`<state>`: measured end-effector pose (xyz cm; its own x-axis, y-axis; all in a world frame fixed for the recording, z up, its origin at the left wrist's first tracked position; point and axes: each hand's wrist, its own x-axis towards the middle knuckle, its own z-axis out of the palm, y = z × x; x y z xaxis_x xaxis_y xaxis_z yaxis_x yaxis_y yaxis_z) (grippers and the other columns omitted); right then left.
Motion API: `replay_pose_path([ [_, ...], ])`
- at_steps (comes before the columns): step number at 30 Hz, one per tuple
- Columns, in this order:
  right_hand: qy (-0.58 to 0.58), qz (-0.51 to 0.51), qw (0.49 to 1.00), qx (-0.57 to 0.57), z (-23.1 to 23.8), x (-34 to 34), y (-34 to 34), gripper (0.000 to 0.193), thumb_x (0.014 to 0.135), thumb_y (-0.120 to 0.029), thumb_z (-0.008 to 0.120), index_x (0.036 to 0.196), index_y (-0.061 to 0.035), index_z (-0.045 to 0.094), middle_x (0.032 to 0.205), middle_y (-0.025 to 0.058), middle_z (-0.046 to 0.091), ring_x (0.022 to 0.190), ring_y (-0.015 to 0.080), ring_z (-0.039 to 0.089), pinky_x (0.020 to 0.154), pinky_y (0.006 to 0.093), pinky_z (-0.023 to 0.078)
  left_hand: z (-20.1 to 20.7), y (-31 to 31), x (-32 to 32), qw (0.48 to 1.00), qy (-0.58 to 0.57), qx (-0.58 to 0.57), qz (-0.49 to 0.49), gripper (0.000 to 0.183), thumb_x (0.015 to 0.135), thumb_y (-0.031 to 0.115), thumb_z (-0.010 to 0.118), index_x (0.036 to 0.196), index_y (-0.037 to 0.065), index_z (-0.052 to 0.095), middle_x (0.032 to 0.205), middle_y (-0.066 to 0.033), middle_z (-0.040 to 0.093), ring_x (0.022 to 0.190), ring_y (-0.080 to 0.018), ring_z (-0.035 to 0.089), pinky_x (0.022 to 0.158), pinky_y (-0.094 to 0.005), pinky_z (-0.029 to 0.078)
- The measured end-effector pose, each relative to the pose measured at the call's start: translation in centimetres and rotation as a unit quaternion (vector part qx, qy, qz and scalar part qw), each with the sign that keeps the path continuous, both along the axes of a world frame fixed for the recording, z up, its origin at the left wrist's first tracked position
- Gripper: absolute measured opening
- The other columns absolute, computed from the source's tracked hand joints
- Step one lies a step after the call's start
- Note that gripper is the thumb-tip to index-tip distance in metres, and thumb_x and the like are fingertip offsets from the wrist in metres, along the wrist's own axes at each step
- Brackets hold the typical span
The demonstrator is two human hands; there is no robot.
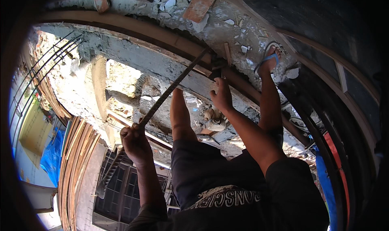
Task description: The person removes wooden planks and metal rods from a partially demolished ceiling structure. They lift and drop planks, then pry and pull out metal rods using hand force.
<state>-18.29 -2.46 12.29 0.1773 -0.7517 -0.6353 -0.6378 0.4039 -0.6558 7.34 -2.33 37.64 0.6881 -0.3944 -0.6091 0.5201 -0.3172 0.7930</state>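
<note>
From the head view, a ribbed steel rebar [172, 87] is gripped at its lower end by the clenched left hand [135, 144]; its upper end is wedged at a wooden formwork board [162, 36] along a rough concrete edge [227, 24]. The right hand [222, 96] is pressed on that board near the rebar tip, fingers curled over the edge. A foot in a blue sandal [269, 58] is planted on the rubble-strewn concrete.

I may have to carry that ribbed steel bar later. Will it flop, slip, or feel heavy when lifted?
The ribbed steel bar runs straight from the left hand up to the timber edge, so it is probably stiff. Its ridged surface should resist slipping in a fist. Being long, solid-looking metal, it is likely heavy for its thinness and awkward held at one end.
</note>
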Motion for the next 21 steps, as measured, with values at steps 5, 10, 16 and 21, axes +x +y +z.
replay_pose_path([
  [5,0.003,0.003,0.997,0.083,0.6,0.4,-0.7,0.056,0.076,-0.008,0.072,0.126,-0.0023,0.047,0.119,0.0192,0.054,0.111,0.0361,0.055,0.095,0.0426,0.045,2.2,-4.5,-2.3,0.995,-0.054,0.065,-0.047,0.010,0.095,0.009,0.048,0.101,0.004,0.054,0.084,-0.0080,0.054,0.090,-0.0191,0.055,0.092,-0.0323,0.046],
  [10,-0.009,0.012,0.998,0.064,1.6,1.6,-2.8,0.071,0.071,-0.011,0.074,0.133,-0.0008,0.041,0.128,0.0248,0.049,0.119,0.0413,0.050,0.098,0.0470,0.044,2.4,-9.5,-3.6,0.984,-0.073,0.099,-0.127,0.012,0.099,0.017,0.048,0.098,0.005,0.053,0.084,-0.0053,0.051,0.083,-0.0173,0.050,0.089,-0.0326,0.046],
  [16,-0.099,-0.062,0.987,-0.112,5.8,6.5,-7.6,0.076,0.070,-0.013,0.078,0.136,-0.0062,0.041,0.134,0.0204,0.046,0.129,0.0395,0.042,0.107,0.0483,0.036,2.7,-15.8,-4.7,0.947,-0.064,0.006,-0.314,0.029,0.102,0.028,0.044,0.082,0.007,0.043,0.071,-0.0037,0.042,0.070,-0.0175,0.046,0.093,-0.0494,0.043],
  [21,-0.078,-0.010,0.997,-0.013,2.6,6.7,-12.0,0.070,0.068,-0.011,0.078,0.132,-0.0117,0.048,0.131,0.0150,0.051,0.126,0.0345,0.047,0.102,0.0435,0.038,3.3,-20.4,-5.4,0.909,-0.051,-0.033,-0.411,0.037,0.105,0.037,0.041,0.079,0.011,0.033,0.066,-0.0001,0.027,0.064,-0.0154,0.029,0.091,-0.0443,0.041],
])
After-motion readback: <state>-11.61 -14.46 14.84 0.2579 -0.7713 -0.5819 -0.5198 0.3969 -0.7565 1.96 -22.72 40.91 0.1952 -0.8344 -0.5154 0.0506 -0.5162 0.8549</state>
